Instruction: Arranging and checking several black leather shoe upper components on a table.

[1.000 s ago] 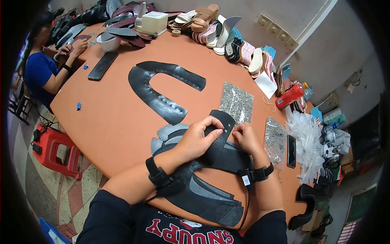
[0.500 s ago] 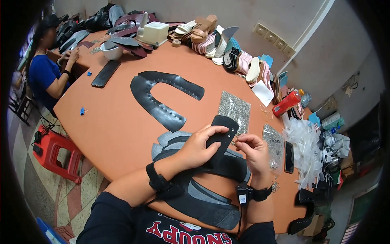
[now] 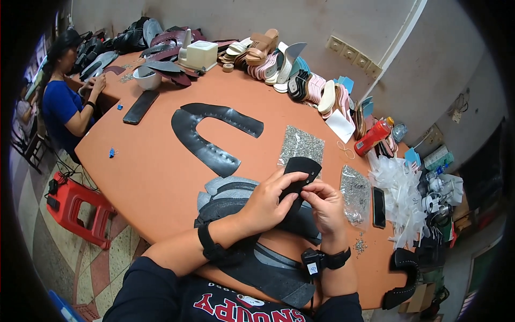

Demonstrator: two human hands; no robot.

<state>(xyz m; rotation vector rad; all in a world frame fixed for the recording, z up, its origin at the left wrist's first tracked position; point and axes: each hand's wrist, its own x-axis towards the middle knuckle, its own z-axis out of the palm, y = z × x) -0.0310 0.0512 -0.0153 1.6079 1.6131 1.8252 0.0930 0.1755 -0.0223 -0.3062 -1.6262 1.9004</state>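
My left hand (image 3: pixel 271 199) grips a black curved shoe upper piece (image 3: pixel 301 167), thumb on the near face and fingers at its far side. Small metal studs or eyelets show near its right edge. My right hand (image 3: pixel 325 203) is pinched against that edge; anything between its fingertips is too small to make out. Below both hands lie stacked black and grey upper pieces (image 3: pixel 287 287). Beyond them a U-shaped black upper (image 3: pixel 188 137) lies flat, dotted along its inner edge. Just behind the held piece is a clear bag of small metal studs (image 3: pixel 303 144).
Another stud bag (image 3: pixel 354 201), a dark phone (image 3: pixel 379 208) and loose studs (image 3: pixel 360 246) are on the right. Sandals and soles (image 3: pixel 300 80) line the wall side with a red bottle (image 3: pixel 374 136). A co-worker (image 3: pixel 64 107) sits far left, past a red stool (image 3: pixel 80 209).
My right hand has moved left and up, from beside the upper piece to touching its edge. My left hand still holds the piece. The view has shifted slightly.
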